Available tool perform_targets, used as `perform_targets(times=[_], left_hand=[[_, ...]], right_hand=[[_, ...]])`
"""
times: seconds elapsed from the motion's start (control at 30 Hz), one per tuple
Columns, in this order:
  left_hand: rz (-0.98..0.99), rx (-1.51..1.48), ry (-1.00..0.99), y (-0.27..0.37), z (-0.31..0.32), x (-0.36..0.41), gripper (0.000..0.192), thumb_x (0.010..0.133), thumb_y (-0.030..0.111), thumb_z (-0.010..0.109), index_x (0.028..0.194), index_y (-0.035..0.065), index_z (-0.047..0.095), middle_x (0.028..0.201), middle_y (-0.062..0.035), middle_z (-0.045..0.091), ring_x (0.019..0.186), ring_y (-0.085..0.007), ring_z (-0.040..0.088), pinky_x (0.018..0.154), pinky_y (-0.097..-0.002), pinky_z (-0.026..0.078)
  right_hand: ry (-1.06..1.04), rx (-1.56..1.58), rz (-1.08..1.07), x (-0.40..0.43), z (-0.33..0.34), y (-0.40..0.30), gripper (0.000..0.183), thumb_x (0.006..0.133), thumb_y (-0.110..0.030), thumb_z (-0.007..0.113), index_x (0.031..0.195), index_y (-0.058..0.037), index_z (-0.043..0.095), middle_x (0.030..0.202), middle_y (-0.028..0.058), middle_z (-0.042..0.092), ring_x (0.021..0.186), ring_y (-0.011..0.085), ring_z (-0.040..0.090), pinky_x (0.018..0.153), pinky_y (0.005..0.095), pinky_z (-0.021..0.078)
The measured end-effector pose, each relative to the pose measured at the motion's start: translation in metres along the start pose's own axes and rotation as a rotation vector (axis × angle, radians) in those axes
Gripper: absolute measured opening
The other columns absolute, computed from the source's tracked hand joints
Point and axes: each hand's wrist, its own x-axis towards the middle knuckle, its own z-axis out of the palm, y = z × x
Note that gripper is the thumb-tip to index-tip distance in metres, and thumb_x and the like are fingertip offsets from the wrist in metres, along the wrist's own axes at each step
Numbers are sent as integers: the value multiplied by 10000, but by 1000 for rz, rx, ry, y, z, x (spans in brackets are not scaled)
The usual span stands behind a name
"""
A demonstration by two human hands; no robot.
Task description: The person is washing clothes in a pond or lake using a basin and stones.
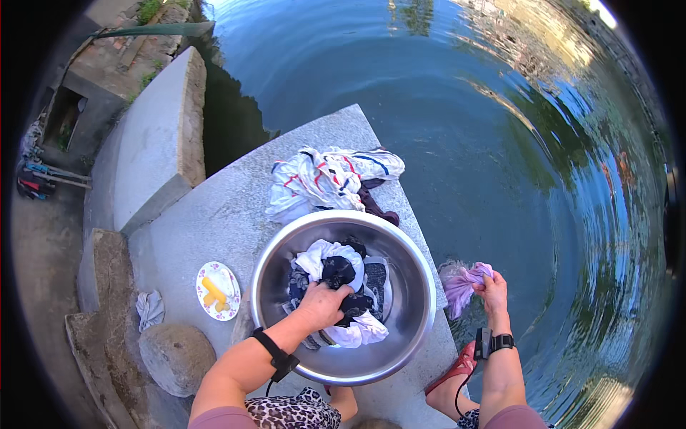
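My left hand (323, 307) reaches into a wide stainless steel basin (262, 300), its fingers on a heap of wet clothes. Black fabric (337, 272) lies at its fingertips, with white cloth (316, 257), a dark patterned piece (377, 284) and pale lilac cloth (364, 330) around it. Whether the fingers grip the cloth is hard to tell. Off to the right, my right hand (491, 292) holds a bunched purple cloth (462, 281) over the water, beside the slab's edge; its lower end hangs at or in the water. Each forearm wears a black strap with a small device.
Behind the basin, a striped white garment (332, 177) and a dark maroon cloth (381, 206) lie on the stone slab (214, 214). To the left are a flowered plate (232, 284) with yellow bars, a rounded stone (177, 358) and a grey rag (150, 310). Water (455, 161) borders the slab.
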Motion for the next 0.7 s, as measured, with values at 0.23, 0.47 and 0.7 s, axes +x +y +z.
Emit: perform_targets(times=[0.23, 0.47, 0.7], left_hand=[[-53, -50, -67, 3, -1, -11, 553, 757, 177, 651, 1287, 228, 502, 1073, -143, 644, 1051, -355, 574, 912, -480, 400], [-5, -154, 20, -14, 1, -34, 565, 745, 160, 679, 1284, 216, 521, 1055, -128, 666, 1061, -340, 576, 919, -477, 422], [0, -265, 42, -17, -8, -42, 469, 747, 145, 664, 1210, 151, 587, 1024, -167, 658, 1014, -362, 594, 898, -457, 457]], right_hand=[[-211, 98, -401, -112, 39, -160, 188, 965, -77, 515, 1124, -13, 592, 912, 37, 667, 652, 86, 623, 636, 231, 550], [-455, 42, -740, -210, 133, -299, 229, 972, -114, 532, 1168, 2, 561, 944, 36, 654, 740, 101, 621, 705, 233, 511], [-920, 228, -1048, -267, 243, -386, 274, 987, -110, 490, 1218, 29, 536, 1049, 119, 662, 853, 160, 665, 844, 311, 535]])
